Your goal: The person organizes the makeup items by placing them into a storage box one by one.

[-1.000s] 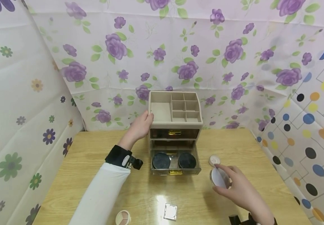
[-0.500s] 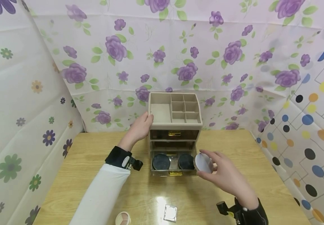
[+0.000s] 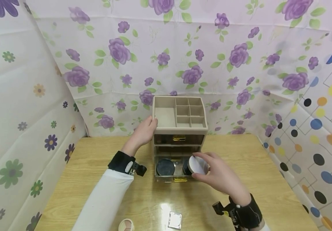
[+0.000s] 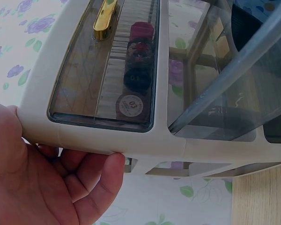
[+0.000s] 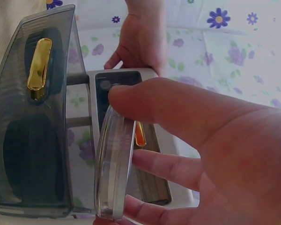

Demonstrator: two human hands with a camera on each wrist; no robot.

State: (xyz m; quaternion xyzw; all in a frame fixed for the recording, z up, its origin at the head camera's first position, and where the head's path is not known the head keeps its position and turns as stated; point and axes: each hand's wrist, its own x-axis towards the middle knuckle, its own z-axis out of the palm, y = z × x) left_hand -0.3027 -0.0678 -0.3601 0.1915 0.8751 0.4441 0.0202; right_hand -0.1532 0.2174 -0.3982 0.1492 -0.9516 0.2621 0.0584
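Between the thumb and fingers of the right hand (image 3: 220, 173), a clear-rimmed case (image 3: 198, 165) is pinched at opposite sides of its edge, the digits spread about as wide as the case itself. That edge hold leaves the pale face uncovered and probably makes for an easy release. The case is tilted, above the right part of the lower drawer (image 3: 166, 179), and hides some of one dark disc (image 3: 185, 167); whether the two touch, I cannot tell. Its twin, the left dark disc (image 3: 165, 167), lies beside it, the pair set side by side likely because the drawer is wide enough.

Up at the top left edge of the organiser (image 3: 180, 130), the left hand (image 3: 144, 131) grips the side wall with bent fingers, presumably to keep the body from sliding. The lower drawer is pulled out, giving access from above, while the upper drawer (image 3: 167, 139) is closed over small items seen through its front in the left wrist view.

Farther out, nearest the person, a three-part pan (image 3: 126, 225) and a square case (image 3: 174, 220) lie apart on the wooden table (image 3: 76, 173), seemingly within reach.
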